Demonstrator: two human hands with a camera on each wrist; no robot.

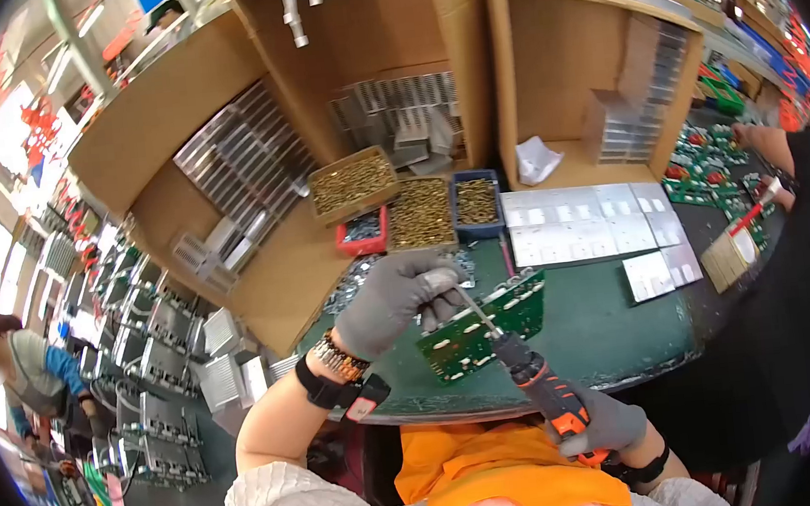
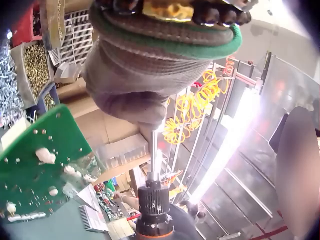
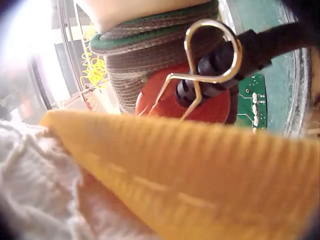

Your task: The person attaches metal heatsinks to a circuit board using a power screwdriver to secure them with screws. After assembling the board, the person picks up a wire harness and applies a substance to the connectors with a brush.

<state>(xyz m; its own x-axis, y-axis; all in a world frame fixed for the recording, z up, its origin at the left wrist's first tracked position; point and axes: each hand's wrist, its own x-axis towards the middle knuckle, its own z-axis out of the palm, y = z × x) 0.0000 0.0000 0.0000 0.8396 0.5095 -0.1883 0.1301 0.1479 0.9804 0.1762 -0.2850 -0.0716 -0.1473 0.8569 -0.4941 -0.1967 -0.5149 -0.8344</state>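
Observation:
My gloved right hand [image 1: 605, 421] grips a black and orange electric screwdriver [image 1: 547, 390], which points up and away from my body. The fingers of my gloved left hand [image 1: 395, 303] are curled at the far end of its metal bit [image 2: 154, 152] and pinch it there; the glove hides the tip. A green circuit board [image 1: 487, 331] stands tilted on the table just beyond the screwdriver, with white blobs of solder on the side that shows. In the right wrist view, the screwdriver's red end [image 3: 162, 92] with its cord and wire hook shows past yellow-orange cloth.
Open trays of brass-coloured screws [image 1: 421, 214] and a red bin [image 1: 362, 233] stand at the back of the green table [image 1: 588, 333]. Silvery metal plates [image 1: 578, 224] lie to the right. Cardboard boxes [image 1: 563, 72] wall the back. Another person's arm [image 1: 767, 148] reaches in at right.

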